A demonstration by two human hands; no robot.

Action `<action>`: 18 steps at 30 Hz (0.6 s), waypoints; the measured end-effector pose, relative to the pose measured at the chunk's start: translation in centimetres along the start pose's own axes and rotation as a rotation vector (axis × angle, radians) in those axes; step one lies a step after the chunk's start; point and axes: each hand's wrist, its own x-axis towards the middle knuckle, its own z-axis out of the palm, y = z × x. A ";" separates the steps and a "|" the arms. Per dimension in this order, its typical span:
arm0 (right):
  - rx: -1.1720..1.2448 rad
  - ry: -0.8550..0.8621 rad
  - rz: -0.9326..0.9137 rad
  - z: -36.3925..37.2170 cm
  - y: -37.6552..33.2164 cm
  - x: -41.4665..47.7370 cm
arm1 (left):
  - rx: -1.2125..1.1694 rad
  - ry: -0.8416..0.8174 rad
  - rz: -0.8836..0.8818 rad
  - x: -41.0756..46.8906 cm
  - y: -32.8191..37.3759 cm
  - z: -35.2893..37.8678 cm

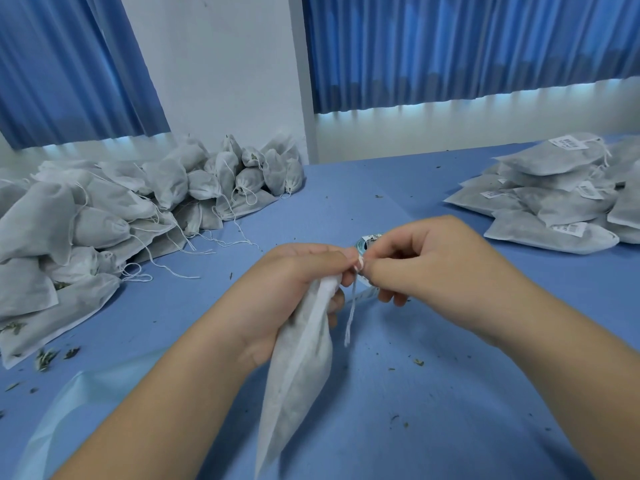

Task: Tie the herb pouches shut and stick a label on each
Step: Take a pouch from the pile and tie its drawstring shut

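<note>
A white herb pouch (298,368) hangs upright above the blue table (398,410). My left hand (294,282) grips its gathered neck. My right hand (426,265) pinches the pouch's white drawstring (350,317) right at the neck, and the string's loose ends dangle below. A roll of labels (367,241) lies on the table just behind my fingers, mostly hidden by them. A strip of its backing shows under my right hand.
A heap of unlabelled pouches (114,216) with loose strings fills the left side. Stacks of flat, labelled pouches (554,199) sit at the right. A pale blue plastic sheet (62,424) lies at the near left. Herb crumbs dot the table. Blue curtains hang behind.
</note>
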 end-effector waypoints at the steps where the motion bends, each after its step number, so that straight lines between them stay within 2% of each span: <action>1: -0.008 0.015 -0.010 0.0 0.0 0.0 | -0.006 -0.011 -0.007 0.0 0.0 0.0; 9: -0.079 0.177 -0.157 0.8 0.4 0.2 | 0.007 0.053 0.021 0.1 -0.3 0.2; 14: -0.075 0.211 -0.225 0.3 0.2 0.2 | 0.007 0.113 0.021 0.2 -0.4 0.4; 18: -0.068 0.161 -0.264 0.4 0.0 -0.1 | 0.026 0.143 0.024 0.2 -0.3 0.6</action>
